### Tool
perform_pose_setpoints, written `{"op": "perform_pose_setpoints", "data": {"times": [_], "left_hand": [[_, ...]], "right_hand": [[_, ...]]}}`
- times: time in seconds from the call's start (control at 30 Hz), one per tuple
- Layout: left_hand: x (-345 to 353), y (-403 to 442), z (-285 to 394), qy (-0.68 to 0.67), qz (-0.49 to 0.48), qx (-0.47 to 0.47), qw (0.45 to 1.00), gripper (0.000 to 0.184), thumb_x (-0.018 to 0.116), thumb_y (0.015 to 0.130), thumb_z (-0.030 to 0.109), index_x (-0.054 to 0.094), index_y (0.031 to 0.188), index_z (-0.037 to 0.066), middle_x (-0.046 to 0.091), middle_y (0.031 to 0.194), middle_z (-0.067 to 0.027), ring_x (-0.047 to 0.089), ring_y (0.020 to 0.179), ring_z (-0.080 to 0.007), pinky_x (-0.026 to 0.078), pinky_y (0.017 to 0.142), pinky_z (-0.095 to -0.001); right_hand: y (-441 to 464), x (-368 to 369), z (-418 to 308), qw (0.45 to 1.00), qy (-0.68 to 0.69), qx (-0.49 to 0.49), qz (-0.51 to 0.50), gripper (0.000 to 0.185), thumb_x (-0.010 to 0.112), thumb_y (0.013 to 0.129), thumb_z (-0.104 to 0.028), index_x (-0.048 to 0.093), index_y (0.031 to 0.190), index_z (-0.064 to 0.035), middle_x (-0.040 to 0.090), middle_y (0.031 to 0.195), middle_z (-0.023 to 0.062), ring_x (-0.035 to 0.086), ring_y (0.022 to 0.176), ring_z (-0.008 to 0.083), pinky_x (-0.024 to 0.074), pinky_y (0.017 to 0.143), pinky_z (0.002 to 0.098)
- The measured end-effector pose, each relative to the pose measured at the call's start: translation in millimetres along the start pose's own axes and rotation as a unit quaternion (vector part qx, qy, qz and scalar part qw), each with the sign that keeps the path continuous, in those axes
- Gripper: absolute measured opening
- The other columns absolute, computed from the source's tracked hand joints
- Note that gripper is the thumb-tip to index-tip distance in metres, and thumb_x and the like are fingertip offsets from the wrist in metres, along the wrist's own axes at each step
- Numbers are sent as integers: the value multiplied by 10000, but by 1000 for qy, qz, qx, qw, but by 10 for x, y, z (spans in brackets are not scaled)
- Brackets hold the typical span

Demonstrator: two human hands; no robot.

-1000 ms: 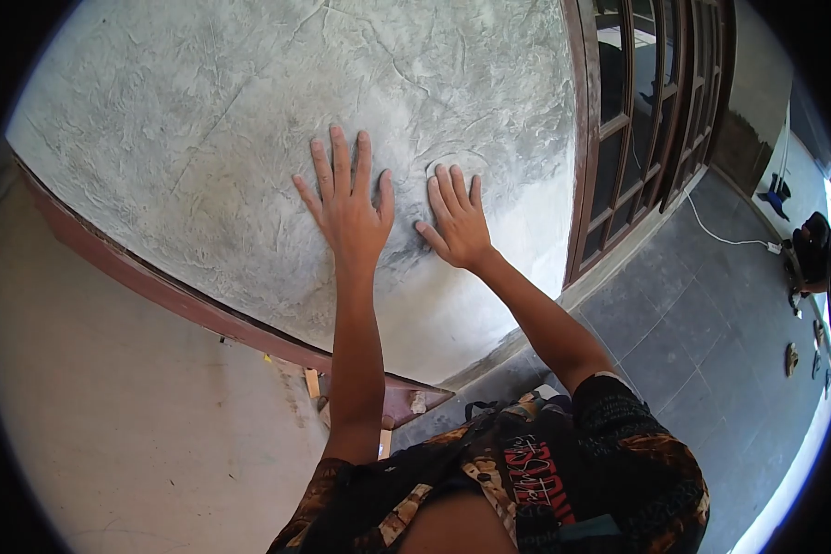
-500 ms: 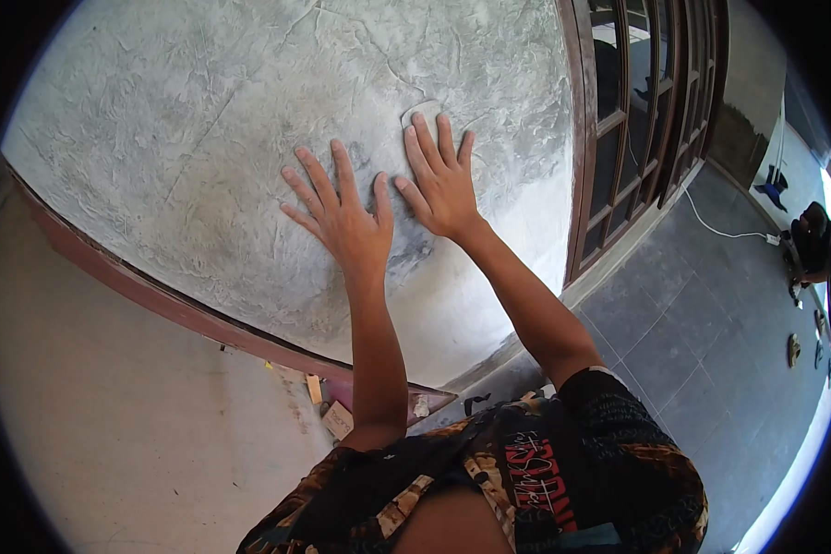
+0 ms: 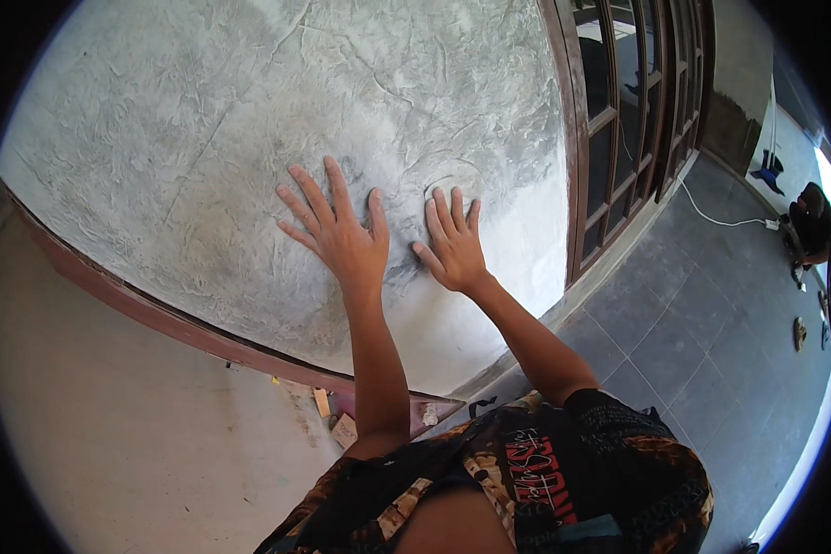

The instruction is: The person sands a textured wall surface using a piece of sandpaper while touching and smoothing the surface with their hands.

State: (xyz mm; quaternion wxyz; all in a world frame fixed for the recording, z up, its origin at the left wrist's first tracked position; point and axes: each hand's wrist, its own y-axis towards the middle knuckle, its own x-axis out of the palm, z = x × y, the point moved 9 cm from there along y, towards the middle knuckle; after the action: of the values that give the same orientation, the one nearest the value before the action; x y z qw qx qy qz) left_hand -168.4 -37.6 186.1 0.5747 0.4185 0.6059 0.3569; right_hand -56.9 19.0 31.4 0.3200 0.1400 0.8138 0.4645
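Note:
My left hand [image 3: 348,242] lies flat against the rough grey plastered wall [image 3: 175,203], its fingers spread and nothing visible in it. To its right, my right hand [image 3: 455,245] presses a pale, rounded flat piece, apparently sandpaper [image 3: 430,192], against the same wall. Only a rim of that piece shows around the fingertips; the palm and fingers hide the rest. The right fingers are stretched out and fairly close together, with the thumb pointing left. A dark smudged patch of plaster shows between the two hands, and a smoother whitish area lies below the right one.
A brown wooden window frame [image 3: 572,166] borders the wall on the right. Grey floor tiles [image 3: 665,314] carry a white cable [image 3: 716,228] and sandals [image 3: 800,333]. A reddish-brown ledge [image 3: 157,309] edges the wall at lower left, with small wooden blocks [image 3: 344,430] near its corner.
My right hand has slid down the wall, slightly to the right, and the pale piece has moved with it. My left hand stays nearly in place; the view has shifted slightly.

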Motion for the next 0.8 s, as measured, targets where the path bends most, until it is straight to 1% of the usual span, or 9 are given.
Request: {"op": "perform_pose_setpoints", "data": {"times": [0.1,0.17,0.33,0.4,0.5,0.6,0.67,0.73,0.8], "left_hand": [[45,9,18,1,-9,3,1000,727,566,951,493,346,1565,173,125,1659,-203,40,1516,-475,28,1114,-743],[38,12,11,-1,-16,-17,1000,738,573,944,497,344,1566,173,126,1659,-203,39,1516,-475,27,1116,-741],[46,-24,-25,8,-11,-4,1000,736,569,946,500,341,1568,179,124,1658,-205,39,1516,-475,27,1116,-740],[83,34,-1,4,-7,-2,1000,733,568,947,498,341,1568,182,121,1659,-205,36,1516,-474,27,1116,-740],[61,-27,1,6,-21,-14,1000,732,569,946,495,342,1568,181,119,1659,-207,32,1516,-476,28,1118,-738],[37,10,-6,-6,-17,-10,1000,728,568,946,492,347,1566,181,122,1658,-209,34,1516,-477,30,1118,-737],[56,-12,-4,7,-17,1,1000,723,564,948,491,348,1566,185,126,1657,-209,37,1516,-475,30,1120,-734],[52,1,-5,2,-13,1,1000,715,559,952,485,347,1566,186,124,1658,-208,35,1517,-472,27,1121,-732],[47,-30,5,3,-19,-7,1000,708,555,956,479,346,1567,187,121,1659,-206,33,1518,-469,25,1122,-731]], "right_hand": [[372,-204,-154,999,18,18,23,747,436,994,-494,348,1499,49,203,1641,192,83,1515,457,27,1129,719],[807,-444,-313,998,25,-23,48,745,431,997,-494,350,1497,52,202,1638,202,74,1514,464,17,1126,722],[52,-4,-28,1000,2,3,-24,783,421,992,-523,321,1510,56,187,1639,212,60,1511,476,-6,1120,728],[179,-96,-117,1000,9,21,11,794,427,986,-524,310,1513,58,185,1637,219,67,1507,483,-2,1118,731],[815,-450,-335,998,18,-22,49,760,437,987,-486,326,1501,62,197,1632,224,85,1504,485,3,1114,736],[571,-302,-205,999,-3,-25,25,739,429,998,-474,336,1496,64,204,1632,222,90,1505,482,2,1114,735],[85,-63,-51,1000,6,18,-11,745,426,1002,-488,335,1503,55,197,1636,218,82,1510,475,5,1117,728],[120,-102,-111,999,18,36,24,752,433,995,-492,333,1504,53,199,1635,220,79,1511,473,1,1117,731],[623,-353,-252,999,11,9,31,751,433,995,-489,332,1504,53,201,1633,221,77,1510,474,-1,1116,733]]}}
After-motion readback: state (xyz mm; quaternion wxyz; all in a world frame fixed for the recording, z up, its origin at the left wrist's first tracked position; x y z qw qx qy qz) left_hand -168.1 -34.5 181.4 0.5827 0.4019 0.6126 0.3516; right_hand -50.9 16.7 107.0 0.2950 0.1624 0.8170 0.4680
